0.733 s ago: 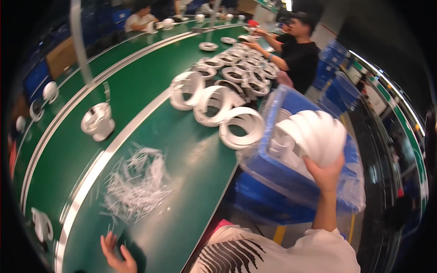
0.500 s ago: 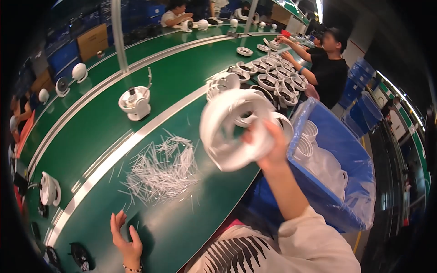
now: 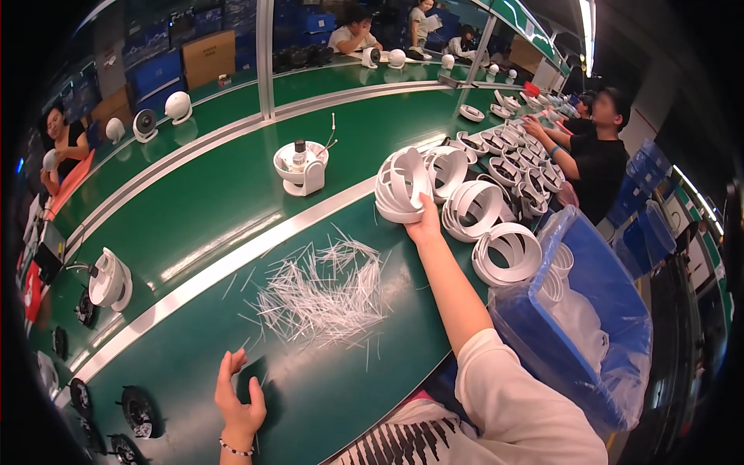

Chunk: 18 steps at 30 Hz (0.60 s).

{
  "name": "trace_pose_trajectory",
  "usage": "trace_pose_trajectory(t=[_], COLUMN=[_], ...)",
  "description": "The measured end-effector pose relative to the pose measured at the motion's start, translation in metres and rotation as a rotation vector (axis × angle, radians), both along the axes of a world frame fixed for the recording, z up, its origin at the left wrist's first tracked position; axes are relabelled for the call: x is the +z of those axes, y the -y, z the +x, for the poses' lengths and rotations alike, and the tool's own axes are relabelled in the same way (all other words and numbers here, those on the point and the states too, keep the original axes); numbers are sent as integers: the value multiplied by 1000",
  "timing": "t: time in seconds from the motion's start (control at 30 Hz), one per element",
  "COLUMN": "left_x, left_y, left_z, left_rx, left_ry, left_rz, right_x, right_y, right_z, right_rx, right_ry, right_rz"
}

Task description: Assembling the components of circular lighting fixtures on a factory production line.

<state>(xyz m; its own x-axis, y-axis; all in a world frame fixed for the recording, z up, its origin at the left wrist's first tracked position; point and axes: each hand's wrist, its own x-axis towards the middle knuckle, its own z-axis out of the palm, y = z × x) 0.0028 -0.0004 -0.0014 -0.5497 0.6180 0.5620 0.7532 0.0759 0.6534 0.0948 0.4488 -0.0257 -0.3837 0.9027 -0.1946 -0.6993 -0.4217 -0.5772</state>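
My right hand (image 3: 422,222) grips a white plastic ring-shaped housing (image 3: 401,184) by its lower edge, at the far side of the table. The housing seems to be made of several nested rings. Right beside it stand more white ring stacks, one (image 3: 471,209) to the right and another (image 3: 508,253) nearer to me. My left hand (image 3: 239,403) hovers over the green table at the lower left, fingers apart and holding nothing. Between the two hands lies a loose pile of thin white strips (image 3: 322,294).
A blue bin (image 3: 601,267) lined with clear plastic holds white parts at my right. White fan-like assemblies (image 3: 301,167) sit on the green conveyor (image 3: 232,174). Black round parts (image 3: 139,411) lie at lower left. A co-worker (image 3: 601,151) in black stands beyond many dark-centred white rings (image 3: 508,170).
My right hand has carried the white ring housing away from me to the row of ring stacks. My left hand stays open over the table. The whole view has shifted.
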Motion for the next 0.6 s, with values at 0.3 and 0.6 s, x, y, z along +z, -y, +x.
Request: trace_pose_trajectory(t=[0.3,0.6], left_x=[1,-1], left_y=[2,3], left_z=[0,3], left_rx=[5,-10], left_ry=[46,29], left_rz=[-19,-40], right_x=[2,28], right_y=[8,62], right_z=[-25,23], right_rx=[-408,-99], right_ry=[534,914], right_rz=[289,1000])
